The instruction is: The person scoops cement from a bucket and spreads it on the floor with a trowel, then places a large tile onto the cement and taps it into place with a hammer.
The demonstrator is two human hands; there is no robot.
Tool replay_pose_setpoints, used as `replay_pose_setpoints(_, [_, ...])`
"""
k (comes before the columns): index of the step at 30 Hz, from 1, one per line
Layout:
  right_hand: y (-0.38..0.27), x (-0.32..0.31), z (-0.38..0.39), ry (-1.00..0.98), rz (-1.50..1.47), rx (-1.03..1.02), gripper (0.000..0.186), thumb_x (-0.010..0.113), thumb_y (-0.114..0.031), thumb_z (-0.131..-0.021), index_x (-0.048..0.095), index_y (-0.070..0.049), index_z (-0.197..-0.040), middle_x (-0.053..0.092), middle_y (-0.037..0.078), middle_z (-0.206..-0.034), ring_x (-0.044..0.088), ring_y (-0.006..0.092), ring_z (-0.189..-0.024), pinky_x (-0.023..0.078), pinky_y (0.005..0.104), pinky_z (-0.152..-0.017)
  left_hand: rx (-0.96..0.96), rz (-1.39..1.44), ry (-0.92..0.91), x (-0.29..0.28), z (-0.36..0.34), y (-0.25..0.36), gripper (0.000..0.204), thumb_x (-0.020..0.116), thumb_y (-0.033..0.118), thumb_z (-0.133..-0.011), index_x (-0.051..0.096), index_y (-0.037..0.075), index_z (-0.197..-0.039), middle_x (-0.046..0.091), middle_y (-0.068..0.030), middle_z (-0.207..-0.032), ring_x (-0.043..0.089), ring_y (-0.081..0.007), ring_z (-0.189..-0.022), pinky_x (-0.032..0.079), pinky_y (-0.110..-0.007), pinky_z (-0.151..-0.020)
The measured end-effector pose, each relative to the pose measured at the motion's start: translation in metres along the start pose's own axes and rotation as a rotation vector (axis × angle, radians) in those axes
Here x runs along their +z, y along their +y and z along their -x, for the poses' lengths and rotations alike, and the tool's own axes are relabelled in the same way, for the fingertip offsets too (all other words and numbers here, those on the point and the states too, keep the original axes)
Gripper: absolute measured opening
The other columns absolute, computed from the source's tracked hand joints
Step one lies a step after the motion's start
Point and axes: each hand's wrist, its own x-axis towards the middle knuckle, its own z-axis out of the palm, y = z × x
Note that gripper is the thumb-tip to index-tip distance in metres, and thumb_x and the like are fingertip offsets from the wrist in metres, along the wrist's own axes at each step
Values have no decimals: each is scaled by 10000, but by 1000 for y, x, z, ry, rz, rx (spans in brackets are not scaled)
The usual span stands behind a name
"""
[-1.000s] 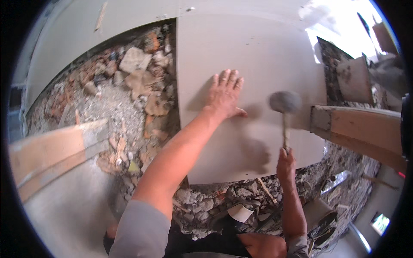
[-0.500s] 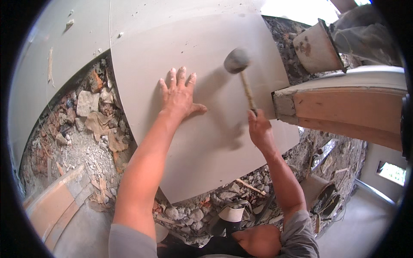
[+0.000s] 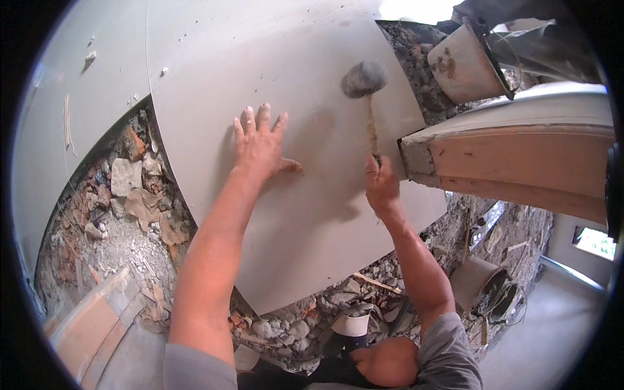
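Note:
My left hand (image 3: 259,144) lies flat with fingers spread on a large pale grey floor tile (image 3: 305,247). To its right, my right hand (image 3: 382,185) is wrapped round the lower end of a mallet's wooden handle. The dark, rounded head of the mallet (image 3: 364,79) is raised above the far right part of the tile and looks smeared by motion. Both the mallet and my right arm cast soft shadows on the tile. On the left, a thin joint line separates this tile from a neighbouring tile (image 3: 110,39).
Broken stone and rubble (image 3: 127,208) fill the gap at the left and run along the tile's near edge. A door-frame-like post (image 3: 520,156) juts in from the right, close to the tile. A dirty bucket (image 3: 461,68) lies tilted behind it, and another bucket (image 3: 474,283) lies at lower right.
The mallet's head has swung slightly and its handle stands more upright in my right hand. My left hand stays flat on the tile. The whole view has shifted a little.

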Motion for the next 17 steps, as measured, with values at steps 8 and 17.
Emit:
replay_pose_setpoints(8, [-14, -4, -27, 72, -107, -65, 390, 455, -359, -970, 515, 27, -966, 589, 270, -767, 571, 482, -787, 439, 502, -640, 11, 13, -4, -7, -9, -3, 1130, 790, 635, -519, 289, 257, -1459, 202, -125, -1526, 147, -382, -1406, 146, -524, -1142])
replay_pose_setpoints(17, [-23, 6, -43, 173, 7, -8, 411, 459, -393, -966, 503, 15, -976, 594, 298, -824, 622, 411, -836, 445, 514, -714, 2, -15, -77, -9, -9, -1, 1143, 777, 642, -551, 240, 243, -1477, 161, -112, -1540, 128, -377, -1411, 138, -524, -1141])
